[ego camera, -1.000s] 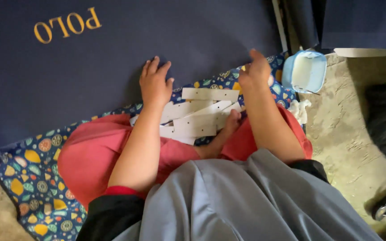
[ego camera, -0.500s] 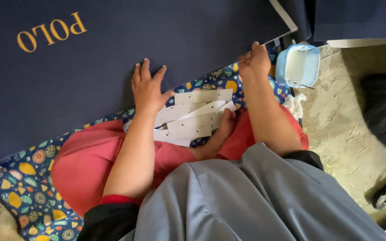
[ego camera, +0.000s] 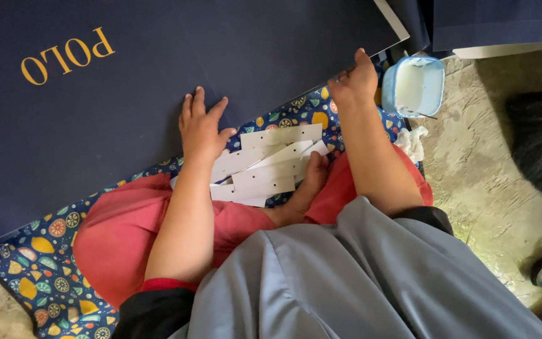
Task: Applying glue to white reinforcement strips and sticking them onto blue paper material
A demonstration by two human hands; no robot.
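So the main thing here is a big flat dark navy cardboard sheet with gold lettering, lying across the top and left of the view, spread over a patterned blue floor mat with fruit and citrus prints. Its lower edge runs diagonally from lower left up toward the upper right corner.

The left hand is laid flat on the sheet near that lower edge, fingers spread and pressed down, palm on the card, not gripping anything. The right hand is up at the sheet's right-hand corner area, fingers curled at the edge; looks like it's pinching or hooking the edge of the card, but I can't tell for sure how firm the hold is.

Just below the edge, between the two forearms, there's a loose pile of white rectangular paper strips, overlapping each other at odd angles, resting on the mat and partly on the person's lap. A bare foot pokes out right beside the strips, touching the lowest ones.

The person sits cross-legged in pinkish-red trousers and a grey top.

Off to the right, just past the right hand, sits a small light blue plastic tub with white paste inside on a rough concrete floor, with a crumpled white rag near it.
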